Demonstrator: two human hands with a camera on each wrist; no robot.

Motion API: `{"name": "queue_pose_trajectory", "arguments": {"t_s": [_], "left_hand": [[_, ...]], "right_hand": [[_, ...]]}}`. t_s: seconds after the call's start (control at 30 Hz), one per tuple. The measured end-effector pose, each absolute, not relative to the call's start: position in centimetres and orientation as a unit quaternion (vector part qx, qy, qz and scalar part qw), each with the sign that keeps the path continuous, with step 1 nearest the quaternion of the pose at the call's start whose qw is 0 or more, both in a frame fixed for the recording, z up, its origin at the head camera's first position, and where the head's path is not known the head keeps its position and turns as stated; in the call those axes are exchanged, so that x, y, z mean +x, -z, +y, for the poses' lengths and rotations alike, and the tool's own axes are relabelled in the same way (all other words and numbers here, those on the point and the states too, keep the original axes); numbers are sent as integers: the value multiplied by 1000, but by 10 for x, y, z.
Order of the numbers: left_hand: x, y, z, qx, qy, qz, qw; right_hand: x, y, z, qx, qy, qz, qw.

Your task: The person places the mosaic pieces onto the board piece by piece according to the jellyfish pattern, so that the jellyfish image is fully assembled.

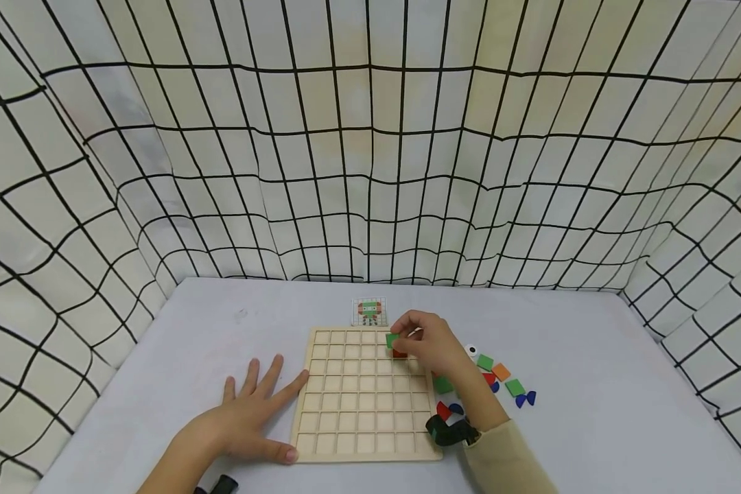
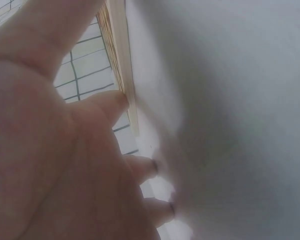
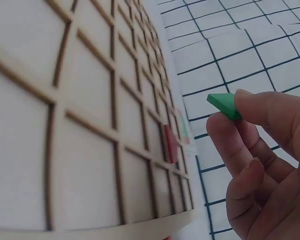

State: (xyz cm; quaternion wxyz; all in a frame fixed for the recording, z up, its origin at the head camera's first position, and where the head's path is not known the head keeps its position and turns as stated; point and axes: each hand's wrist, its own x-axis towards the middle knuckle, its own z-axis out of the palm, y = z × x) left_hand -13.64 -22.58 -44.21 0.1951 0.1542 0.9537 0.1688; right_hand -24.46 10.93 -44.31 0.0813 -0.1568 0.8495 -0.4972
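Observation:
A wooden grid board (image 1: pixel 367 403) lies flat on the white table. Above its far right part, my right hand (image 1: pixel 435 348) pinches a green tile (image 3: pixel 224 106) between thumb and fingers. Just below that tile, a red piece (image 3: pixel 170 145) sits in the grid, partly covered by the hand in the head view. My left hand (image 1: pixel 242 422) lies spread at the board's left side, its thumb at the near left corner and its index fingertip against the edge. In the left wrist view, fingers (image 2: pixel 107 105) touch the board's side.
A small picture card (image 1: pixel 369 311) lies beyond the board's far edge. Right of the board are scattered loose pieces: green squares (image 1: pixel 515 388), an orange square (image 1: pixel 501 372), blue pieces (image 1: pixel 531 398), red ones (image 1: pixel 443 411) and a white round one (image 1: pixel 471 350). A black-lined grid cloth (image 1: pixel 383 158) surrounds the table.

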Motion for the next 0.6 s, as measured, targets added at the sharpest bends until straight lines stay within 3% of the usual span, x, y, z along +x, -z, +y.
{"name": "queue_pose_trajectory", "arguments": {"t_s": [0.3,0.6], "left_hand": [[-137,446,-226,154,-163,955,193],[-139,447,-227,163,-169,954,186]], "right_hand": [[-250,419,104,-169,525,833,47],[-250,437,92,-168,500,847,69]]}}
